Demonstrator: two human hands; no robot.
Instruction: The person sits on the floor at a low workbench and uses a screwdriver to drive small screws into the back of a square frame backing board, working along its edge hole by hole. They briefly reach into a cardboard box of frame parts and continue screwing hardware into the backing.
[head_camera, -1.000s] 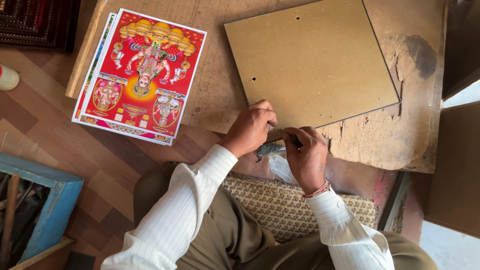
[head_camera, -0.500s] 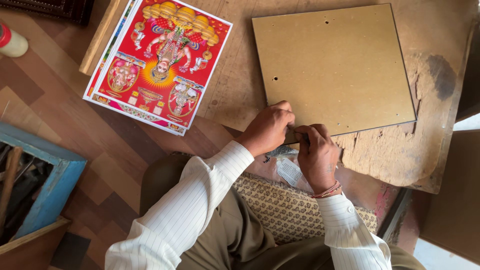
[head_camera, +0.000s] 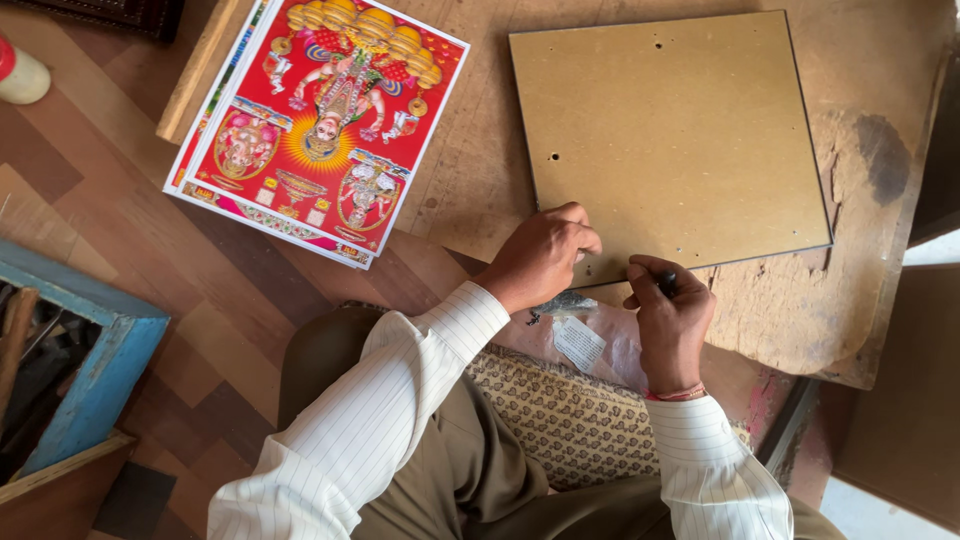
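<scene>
Filling the upper half of the frame, the worn wooden counter (head_camera: 480, 170) carries a square brownish-yellow board (head_camera: 670, 140) lying flat in the upper right, its near edge running from centre frame slightly down toward the right; being square, the board has no real long axis, and it sits a little rotated against the counter's edges. Since a second ago the view has drifted so that the board and the stack of red pictorial prints (head_camera: 320, 120) in the upper left sit lower and larger in the frame, and the two hands, which were bunched together over a small dark object, have drawn slightly apart; that looks like a shift from handling the object between both hands to working along the board's near edge. The left hand (head_camera: 540, 255) rests curled on that near edge, fingers bent narrow and pressing the board down. The right hand (head_camera: 668, 315), just beside it at the same edge, has its fingers closed on a small dark object (head_camera: 666, 281), too small to identify, whose direction I cannot tell. A clear plastic packet (head_camera: 585, 335) lies between the wrists.
</scene>
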